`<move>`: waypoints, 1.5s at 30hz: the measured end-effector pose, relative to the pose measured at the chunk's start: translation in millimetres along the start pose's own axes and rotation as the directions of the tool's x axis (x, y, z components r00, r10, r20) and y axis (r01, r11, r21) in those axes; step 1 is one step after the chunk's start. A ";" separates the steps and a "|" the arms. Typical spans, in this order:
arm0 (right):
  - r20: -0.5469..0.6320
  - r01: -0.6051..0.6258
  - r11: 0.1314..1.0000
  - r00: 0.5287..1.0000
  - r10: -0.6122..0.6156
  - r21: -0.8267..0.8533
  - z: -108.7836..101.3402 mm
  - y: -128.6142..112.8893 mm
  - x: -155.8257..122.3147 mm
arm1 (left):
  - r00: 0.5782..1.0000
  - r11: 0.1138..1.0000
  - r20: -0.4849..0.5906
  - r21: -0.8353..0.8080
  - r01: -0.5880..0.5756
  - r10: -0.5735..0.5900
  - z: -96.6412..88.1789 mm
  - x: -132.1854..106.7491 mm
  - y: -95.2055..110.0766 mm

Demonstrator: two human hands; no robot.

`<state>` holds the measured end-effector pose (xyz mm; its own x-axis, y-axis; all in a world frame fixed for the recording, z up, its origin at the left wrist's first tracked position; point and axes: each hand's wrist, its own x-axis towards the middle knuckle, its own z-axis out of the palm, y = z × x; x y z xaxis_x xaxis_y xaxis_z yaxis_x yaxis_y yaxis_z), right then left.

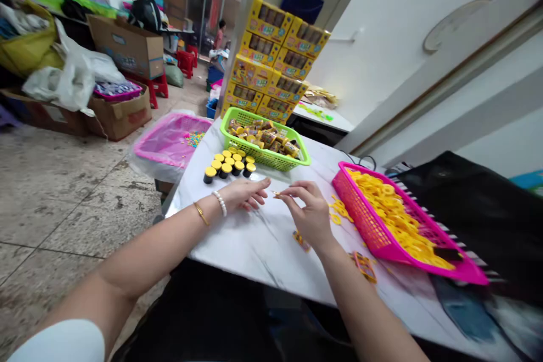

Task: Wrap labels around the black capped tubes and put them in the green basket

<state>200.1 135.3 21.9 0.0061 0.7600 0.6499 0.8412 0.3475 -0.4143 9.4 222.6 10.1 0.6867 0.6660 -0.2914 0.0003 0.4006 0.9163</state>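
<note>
My left hand (244, 193), with a beaded bracelet at the wrist, hovers over the white marbled table (254, 243). Its fingers are stretched out and apart, holding nothing. Facing it, my right hand (309, 214) pinches a small thin piece (276, 194) between thumb and fingertips; its kind is too small to tell. Just beyond the left hand stand several small black jars with yellow lids (226, 168). Printed labels (301, 241) lie beside the right hand, and another stack of labels (363, 267) is by the right forearm. Yellow plastic rings (339, 209) lie loose to the right.
A green basket (265, 156) of wrapped jars stands at the back, before stacked yellow boxes (271, 68). To the right is a pink basket (365, 226) full of yellow plastic pieces. A pink tray (159, 144) sits off the table's left side. A person (144, 11) is far behind.
</note>
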 end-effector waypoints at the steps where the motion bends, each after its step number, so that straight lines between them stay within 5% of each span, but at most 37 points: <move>1: -0.007 0.048 0.998 0.999 -0.048 0.029 8.4 -7.3 11.3 | 0.998 0.998 -0.028 -0.020 -0.056 0.055 -2.2 0.7 0.8; 4: -0.012 0.041 0.985 0.999 -0.039 0.170 30.9 -18.6 37.8 | 0.961 0.969 -0.144 -0.036 -0.244 0.237 -9.4 2.4 4.9; 6: 0.046 -0.160 0.925 0.987 0.154 0.343 41.9 -16.2 47.7 | 0.933 0.954 -0.216 -0.014 -0.298 0.288 -13.1 4.2 7.6; 8: 0.210 -0.387 0.801 0.922 0.326 0.457 50.4 -10.1 50.5 | 0.913 0.946 -0.261 0.007 -0.323 0.314 -14.7 7.1 9.0; 11: 0.400 -0.531 0.708 0.840 0.367 0.465 60.3 -3.6 43.0 | 0.885 0.938 -0.324 0.027 -0.344 0.334 -13.8 11.8 7.9; 16: 0.332 -0.534 0.699 0.845 0.420 0.475 66.7 -2.9 27.5 | 0.773 0.907 -0.485 0.117 -0.405 0.408 -9.7 11.0 5.7; 20: 0.283 -0.481 0.736 0.876 0.390 0.476 60.1 -2.0 29.4 | 0.694 0.803 -0.407 0.350 -0.482 0.594 -3.1 1.0 5.5; 24: 0.228 -0.397 0.793 0.917 0.327 0.463 52.5 -3.7 31.8 | 0.671 0.749 -0.370 0.488 -0.448 0.643 2.0 -6.6 4.9; 29: 0.166 -0.319 0.843 0.948 0.273 0.434 50.7 -5.7 29.5 | 0.624 0.746 -0.417 0.461 -0.481 0.661 3.1 -7.4 6.5; 36: 0.114 -0.140 0.949 0.987 0.112 0.281 54.2 -2.7 26.8 | 0.688 0.783 -0.389 0.414 -0.464 0.613 8.4 -6.5 6.4; 45: 0.071 -0.087 0.972 0.995 0.073 0.219 55.1 -4.5 25.8 | 0.774 0.841 -0.357 0.364 -0.400 0.523 -3.2 -2.1 6.6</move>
<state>166.7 183.6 5.4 0.0289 0.8202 0.5713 0.6988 0.3921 -0.5983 5.7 225.8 15.9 0.2719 0.9497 0.1554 -0.0103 -0.1586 0.9873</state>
